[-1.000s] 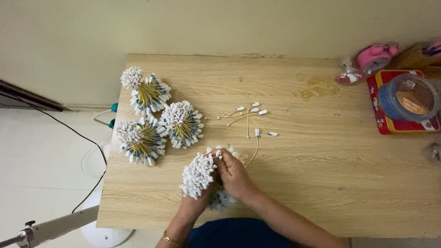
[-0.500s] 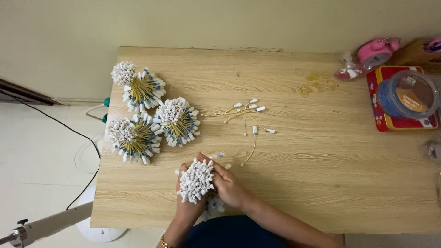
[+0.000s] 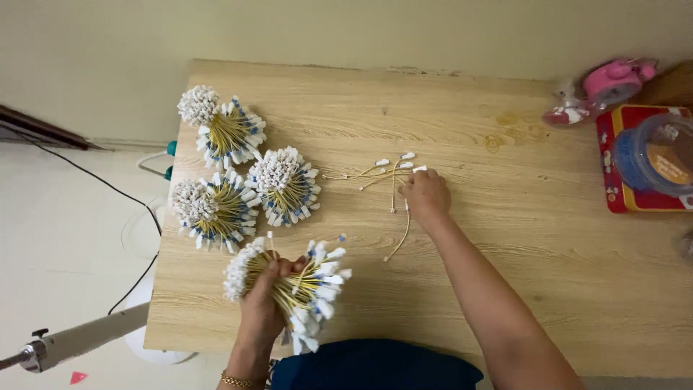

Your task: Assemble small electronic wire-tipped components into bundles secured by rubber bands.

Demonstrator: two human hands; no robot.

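My left hand (image 3: 266,300) grips a thick bundle of yellow wires with white end connectors (image 3: 303,285) near the table's front edge, the ends fanning out on both sides. My right hand (image 3: 426,196) lies fingers down on several loose yellow wires with white ends (image 3: 381,172) in the middle of the wooden table (image 3: 505,289). Whether its fingers pinch one of them I cannot tell. Three finished bundles rest at the table's left: one at the back (image 3: 220,128), one in the middle (image 3: 283,184), one nearer the edge (image 3: 209,209).
A red tray (image 3: 619,195) with a clear plastic tub (image 3: 653,155) stands at the right edge. A pink round object (image 3: 613,79) sits at the back right. A black cable (image 3: 86,177) runs over the floor on the left, beside a white stand (image 3: 79,339).
My right hand has left the bundle and reached forward to the loose wires. My left hand alone now holds the bundle, turned on its side.
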